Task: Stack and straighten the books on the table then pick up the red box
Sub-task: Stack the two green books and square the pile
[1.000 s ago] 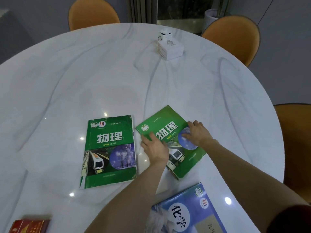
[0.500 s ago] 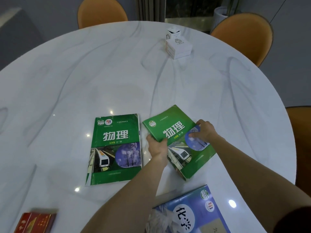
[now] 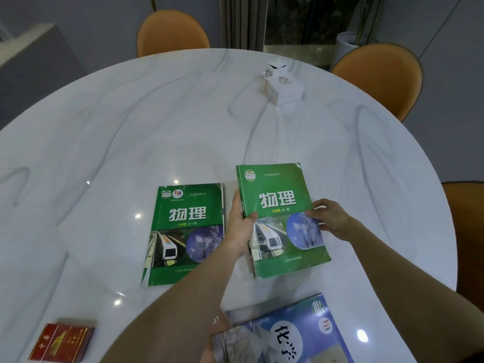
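Observation:
Two green physics books lie side by side on the white marble table point(image 3: 131, 132). The left green book point(image 3: 183, 231) rests flat and untouched. Both hands hold the right green book point(image 3: 280, 218), now squared up: my left hand point(image 3: 239, 226) grips its left edge with the thumb on the cover, my right hand point(image 3: 330, 218) grips its right edge. A blue chemistry book point(image 3: 282, 336) lies at the near edge, partly under my left forearm. The red box point(image 3: 61, 343) sits at the near left.
Two small white boxes point(image 3: 282, 86) stand stacked at the far right of the table. Orange chairs stand around it: one at the far middle point(image 3: 170, 35), one at the far right point(image 3: 379, 74), another at the right edge point(image 3: 466, 231).
The right green book was tilted with its top to the left; both hands have turned it clockwise so it lies parallel to the left book. My left hand shifted onto its left edge.

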{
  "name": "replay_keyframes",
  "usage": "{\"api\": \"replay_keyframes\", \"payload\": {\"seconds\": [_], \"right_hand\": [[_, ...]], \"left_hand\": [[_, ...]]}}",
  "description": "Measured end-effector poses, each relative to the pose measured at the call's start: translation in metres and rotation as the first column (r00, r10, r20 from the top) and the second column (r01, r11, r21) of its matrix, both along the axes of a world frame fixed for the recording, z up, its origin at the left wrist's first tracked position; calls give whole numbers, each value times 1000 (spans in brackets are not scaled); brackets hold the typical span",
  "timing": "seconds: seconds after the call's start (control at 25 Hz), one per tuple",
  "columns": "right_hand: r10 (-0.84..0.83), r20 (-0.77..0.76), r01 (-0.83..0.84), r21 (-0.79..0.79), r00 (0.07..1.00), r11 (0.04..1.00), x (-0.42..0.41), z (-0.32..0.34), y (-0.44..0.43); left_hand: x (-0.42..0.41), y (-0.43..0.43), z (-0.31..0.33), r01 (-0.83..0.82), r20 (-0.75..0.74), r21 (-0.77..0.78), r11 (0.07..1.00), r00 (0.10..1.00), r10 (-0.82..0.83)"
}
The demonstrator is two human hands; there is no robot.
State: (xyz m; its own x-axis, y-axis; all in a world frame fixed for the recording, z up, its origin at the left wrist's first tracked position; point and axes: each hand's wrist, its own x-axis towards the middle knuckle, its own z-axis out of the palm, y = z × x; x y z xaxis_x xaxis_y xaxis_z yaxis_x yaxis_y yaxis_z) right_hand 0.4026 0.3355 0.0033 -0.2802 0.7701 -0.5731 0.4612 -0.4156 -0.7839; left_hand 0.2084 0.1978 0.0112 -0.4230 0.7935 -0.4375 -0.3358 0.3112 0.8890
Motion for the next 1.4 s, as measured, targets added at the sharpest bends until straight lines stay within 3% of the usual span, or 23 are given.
{"api": "replay_keyframes", "payload": {"seconds": [0.32,0.6,0.8,1.12,1.2,1.32,1.4], "right_hand": [[5,-237,-10,-18,971,1000,-55,30,-41],[90,-264,-88,17,960,996,-134,34,-84],[16,-182,-14,11,983,1000,-171,11,-105],[-1,82,-10,141,997,990,-187,-28,-122],[20,155,-50,194,988,980,-189,-30,-126],[16,235,-78,253,972,964,-194,-31,-129],[28,299,-119,291,954,949,-196,-30,-131]], "left_hand": [[-80,-27,22,-49,-90,-51,997,995,45],[-151,-69,25,-135,-200,-39,990,972,125],[-177,-89,10,-108,-241,-72,992,967,88],[-184,-101,-22,-100,-276,-167,981,960,50],[-183,-100,-24,-98,-413,-197,975,910,8],[-180,-99,-26,-110,-678,-284,952,726,-118],[-178,-99,-28,-113,-739,-380,918,635,-227]]}}
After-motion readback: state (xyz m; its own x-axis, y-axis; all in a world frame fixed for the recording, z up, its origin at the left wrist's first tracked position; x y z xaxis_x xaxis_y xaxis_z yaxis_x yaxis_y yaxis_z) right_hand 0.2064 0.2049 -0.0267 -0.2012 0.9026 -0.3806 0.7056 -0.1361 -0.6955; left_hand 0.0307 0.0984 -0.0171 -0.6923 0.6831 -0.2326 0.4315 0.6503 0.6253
